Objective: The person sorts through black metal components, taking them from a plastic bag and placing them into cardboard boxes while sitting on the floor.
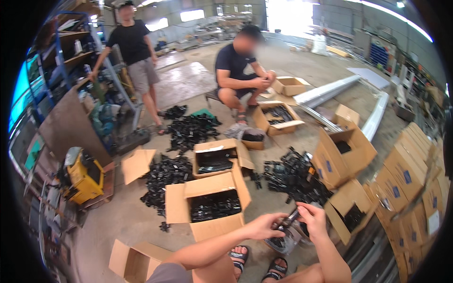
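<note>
Low in front of me, my left hand (267,225) and my right hand (312,220) are close together, both closed on a small, dark, narrow part (292,216). The right fingers pinch its upper end, while the left fingers grip lower down; its exact kind is too small to make out. Just beneath my hands sits a clear plastic bag (282,243) with black pieces in it. Beyond them a heap of black plastic parts (292,177) spreads over the floor. To the left, an open cardboard box (207,231) is filled with similar black parts.
More open boxes (347,160) stand to the right, near stacked closed cartons (406,165). Another heap (188,132) lies farther off. One person (240,70) sits handling something small; another (134,52) stands by a shelf. A yellow machine (85,179) is at left.
</note>
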Available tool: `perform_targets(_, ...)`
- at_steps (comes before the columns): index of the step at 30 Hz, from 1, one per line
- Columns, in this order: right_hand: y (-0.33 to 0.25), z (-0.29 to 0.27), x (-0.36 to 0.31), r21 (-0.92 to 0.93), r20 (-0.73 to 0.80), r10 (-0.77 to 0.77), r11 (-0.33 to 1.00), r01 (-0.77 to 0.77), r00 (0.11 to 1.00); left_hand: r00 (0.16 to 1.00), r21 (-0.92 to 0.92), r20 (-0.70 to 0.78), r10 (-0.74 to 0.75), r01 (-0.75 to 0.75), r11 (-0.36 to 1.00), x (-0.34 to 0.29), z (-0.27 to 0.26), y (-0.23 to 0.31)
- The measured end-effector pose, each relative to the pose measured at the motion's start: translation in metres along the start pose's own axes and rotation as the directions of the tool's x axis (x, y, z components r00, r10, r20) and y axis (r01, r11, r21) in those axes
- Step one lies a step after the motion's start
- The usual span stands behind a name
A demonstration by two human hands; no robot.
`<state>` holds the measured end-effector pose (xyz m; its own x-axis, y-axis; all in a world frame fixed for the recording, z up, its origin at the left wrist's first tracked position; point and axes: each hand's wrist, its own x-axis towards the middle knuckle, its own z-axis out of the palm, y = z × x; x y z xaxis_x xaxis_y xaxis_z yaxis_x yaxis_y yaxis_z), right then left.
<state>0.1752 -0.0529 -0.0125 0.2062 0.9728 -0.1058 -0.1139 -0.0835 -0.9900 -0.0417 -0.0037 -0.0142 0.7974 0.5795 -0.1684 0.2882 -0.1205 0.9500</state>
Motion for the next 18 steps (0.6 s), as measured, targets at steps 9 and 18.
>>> perform_targets(9,0.002,-0.016,0.001,0.052,0.053,0.016,0.998,-0.019,0.998,0.999,-0.016,-0.002,0.043,-0.043,0.999,0.009,0.003,0.003)
perform_targets(18,-0.001,0.002,-0.003,-0.269,0.094,-0.329,0.900,0.342,0.940,0.997,0.051,-0.080,-0.011,0.016,0.999,-0.003,-0.014,0.011)
